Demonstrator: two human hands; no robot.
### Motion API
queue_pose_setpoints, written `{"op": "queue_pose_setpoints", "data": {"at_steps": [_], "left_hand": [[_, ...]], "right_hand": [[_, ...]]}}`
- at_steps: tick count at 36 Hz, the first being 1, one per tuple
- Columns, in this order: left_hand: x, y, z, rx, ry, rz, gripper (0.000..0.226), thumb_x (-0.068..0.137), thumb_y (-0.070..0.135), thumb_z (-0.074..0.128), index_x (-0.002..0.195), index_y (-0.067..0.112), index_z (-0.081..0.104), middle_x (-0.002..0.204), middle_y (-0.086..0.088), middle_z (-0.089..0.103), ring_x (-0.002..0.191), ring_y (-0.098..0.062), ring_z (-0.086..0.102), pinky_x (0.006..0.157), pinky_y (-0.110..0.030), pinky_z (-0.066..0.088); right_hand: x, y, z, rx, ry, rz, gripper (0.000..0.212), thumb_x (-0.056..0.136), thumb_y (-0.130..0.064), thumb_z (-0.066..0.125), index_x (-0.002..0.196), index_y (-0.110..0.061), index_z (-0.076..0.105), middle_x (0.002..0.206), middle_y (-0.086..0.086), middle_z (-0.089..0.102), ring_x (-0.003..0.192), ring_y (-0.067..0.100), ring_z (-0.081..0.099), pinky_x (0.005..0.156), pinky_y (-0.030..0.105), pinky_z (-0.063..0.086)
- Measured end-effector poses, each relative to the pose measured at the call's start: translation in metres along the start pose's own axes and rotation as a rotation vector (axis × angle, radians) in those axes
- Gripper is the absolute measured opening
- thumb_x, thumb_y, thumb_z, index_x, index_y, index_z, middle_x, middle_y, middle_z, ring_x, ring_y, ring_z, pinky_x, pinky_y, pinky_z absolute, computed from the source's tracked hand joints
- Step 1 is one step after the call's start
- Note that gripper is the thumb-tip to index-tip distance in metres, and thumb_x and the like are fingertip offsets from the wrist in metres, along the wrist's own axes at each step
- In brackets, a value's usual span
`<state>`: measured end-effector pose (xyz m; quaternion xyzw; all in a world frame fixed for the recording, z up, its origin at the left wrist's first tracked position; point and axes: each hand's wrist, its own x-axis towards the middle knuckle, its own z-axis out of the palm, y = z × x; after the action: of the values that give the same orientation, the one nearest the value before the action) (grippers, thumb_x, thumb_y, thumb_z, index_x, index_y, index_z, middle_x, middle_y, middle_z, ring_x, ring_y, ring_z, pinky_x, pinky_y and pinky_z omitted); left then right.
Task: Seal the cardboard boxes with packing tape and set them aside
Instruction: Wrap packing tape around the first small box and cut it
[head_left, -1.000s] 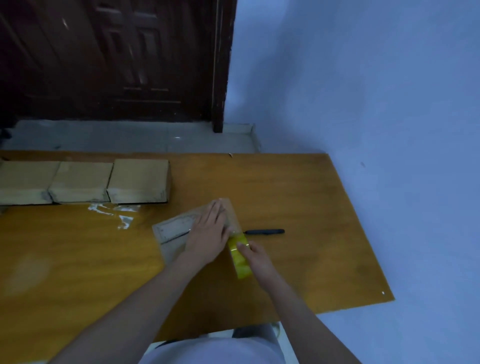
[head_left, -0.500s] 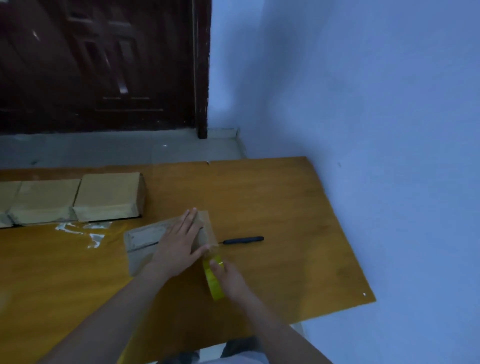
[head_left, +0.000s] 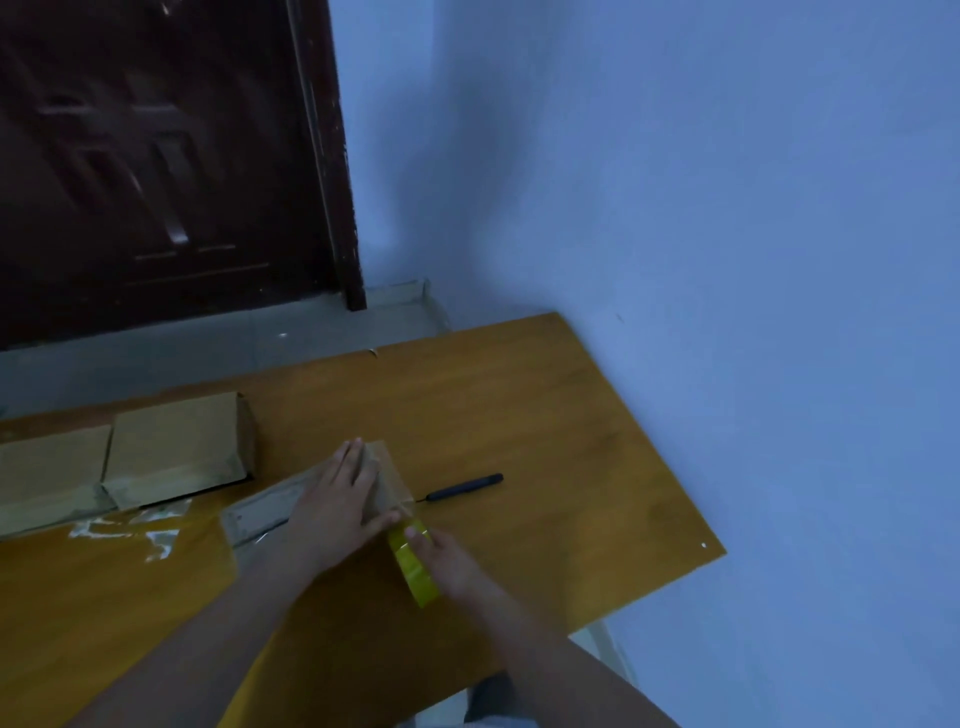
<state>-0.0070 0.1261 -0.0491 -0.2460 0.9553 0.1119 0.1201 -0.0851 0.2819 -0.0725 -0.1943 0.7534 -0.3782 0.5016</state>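
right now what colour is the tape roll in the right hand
Yellow tape roll, gripped by the right hand; head view.

A single view, taken from the person's head, looks forward and steeply down over the wooden table (head_left: 545, 415), close enough that both forearms enter from the bottom edge of the picture. The wide lens bends the scene, and the camera is rolled, so the table's far edge climbs toward the right. The table's right edge and its near right corner lie inside the picture; its left part is cut off by the frame. Beyond the far edge the view takes in a strip of grey floor (head_left: 208, 343), a dark door (head_left: 156, 156) at the upper left and a blue wall (head_left: 727, 208) filling the right half
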Motion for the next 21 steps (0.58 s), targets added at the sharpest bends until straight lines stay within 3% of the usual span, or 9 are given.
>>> {"op": "queue_pose_setpoints", "data": {"at_steps": [4,7,10,12,16,18,19,21], "left_hand": [[-0.001,-0.002,0.004,-0.036,0.009,0.0,0.088,0.085,0.072,0.038,0.152,0.02,0.016,0.159,-0.012,-0.016,0.147,-0.026,-0.01,0.119,-0.04,0.008],[0.0,-0.001,0.0,0.013,-0.009,-0.012,0.086,0.085,0.072,0.037,0.152,0.022,0.014,0.159,-0.011,-0.012,0.147,-0.026,-0.008,0.12,-0.04,0.008],[0.001,0.0,-0.004,0.091,0.027,-0.005,0.083,0.085,0.073,0.037,0.149,0.023,0.02,0.16,-0.012,-0.001,0.147,-0.027,0.001,0.118,-0.039,0.005],[0.001,0.001,-0.006,0.145,0.068,0.02,0.08,0.086,0.072,0.038,0.146,0.021,0.027,0.159,-0.015,0.008,0.146,-0.03,0.009,0.118,-0.041,0.005],[-0.001,0.004,-0.007,0.174,0.076,0.013,0.077,0.088,0.068,0.039,0.144,0.017,0.032,0.157,-0.019,0.014,0.144,-0.034,0.015,0.117,-0.043,0.012],[-0.004,0.005,-0.004,0.123,0.078,-0.005,0.076,0.089,0.069,0.031,0.142,0.015,0.038,0.156,-0.021,0.018,0.143,-0.036,0.019,0.114,-0.046,0.021],[-0.003,0.004,0.0,0.104,0.106,-0.004,0.078,0.089,0.071,0.024,0.135,0.013,0.048,0.152,-0.024,0.028,0.139,-0.038,0.028,0.109,-0.049,0.032],[-0.003,-0.002,0.011,0.047,0.08,0.005,0.087,0.089,0.072,0.009,0.121,0.009,0.06,0.14,-0.026,0.044,0.129,-0.039,0.041,0.093,-0.051,0.047]], "right_hand": [[0.006,0.007,0.006,0.014,0.027,0.011,0.08,0.069,-0.079,0.037,0.106,-0.012,0.06,0.099,0.004,0.057,0.091,0.018,0.054,0.079,0.031,0.04],[0.007,0.009,0.008,0.023,0.05,0.019,0.088,0.062,-0.09,0.039,0.105,-0.017,0.061,0.105,0.005,0.063,0.097,0.02,0.059,0.083,0.033,0.045],[-0.002,-0.001,0.007,0.02,0.053,0.041,0.066,0.088,-0.066,0.04,0.122,-0.012,0.057,0.116,0.008,0.062,0.11,0.026,0.059,0.093,0.037,0.044],[-0.003,-0.006,0.007,0.025,0.05,0.031,0.06,0.092,-0.061,0.039,0.125,-0.013,0.056,0.114,0.006,0.06,0.109,0.025,0.058,0.093,0.036,0.044],[0.009,0.002,0.014,0.02,0.045,0.051,0.081,0.082,-0.077,0.035,0.126,-0.012,0.055,0.114,0.006,0.058,0.106,0.025,0.056,0.093,0.039,0.043],[0.014,0.009,0.015,0.026,0.034,0.066,0.102,0.063,-0.094,0.03,0.122,-0.015,0.056,0.113,0.004,0.058,0.106,0.025,0.057,0.091,0.039,0.043],[0.009,0.007,0.014,0.036,0.027,0.068,0.101,0.062,-0.094,0.028,0.121,-0.018,0.056,0.114,0.004,0.059,0.106,0.024,0.057,0.09,0.037,0.044],[-0.004,0.001,0.011,0.044,-0.003,0.079,0.076,0.084,-0.076,0.028,0.13,-0.019,0.049,0.122,0.005,0.056,0.107,0.019,0.055,0.085,0.028,0.044]]}}
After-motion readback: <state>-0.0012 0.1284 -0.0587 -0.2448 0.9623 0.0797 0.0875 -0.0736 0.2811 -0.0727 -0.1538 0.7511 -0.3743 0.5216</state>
